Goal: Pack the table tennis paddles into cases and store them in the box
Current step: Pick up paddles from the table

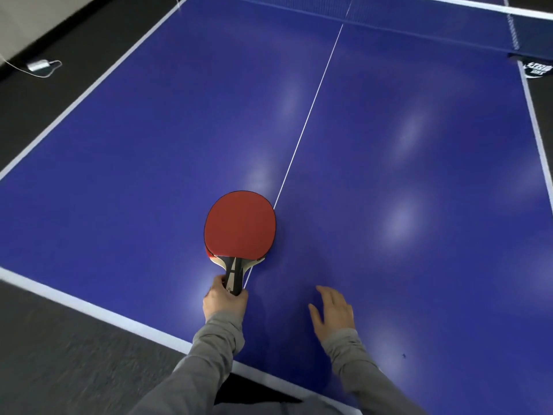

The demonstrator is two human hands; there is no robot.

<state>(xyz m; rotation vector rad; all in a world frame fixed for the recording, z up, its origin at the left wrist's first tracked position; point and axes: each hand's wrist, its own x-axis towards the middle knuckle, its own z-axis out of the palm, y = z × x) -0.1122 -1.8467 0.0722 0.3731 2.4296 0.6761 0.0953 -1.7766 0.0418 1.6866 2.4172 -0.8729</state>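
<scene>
A table tennis paddle [240,223] with a red rubber face lies on the blue table tennis table [389,160], close to the near edge and just left of the white centre line. A second red edge shows under its lower left rim, so two paddles appear stacked. My left hand [224,301] grips the dark handle from below. To the right, my right hand [333,310] hovers over the table with relaxed, spread fingers and holds nothing. No case or box is in view.
The net [449,13] runs across the far end, with its black post [535,67] at the right edge. Dark floor lies left of and below the table. A small grey device with a white cable [39,65] sits on the floor at the far left.
</scene>
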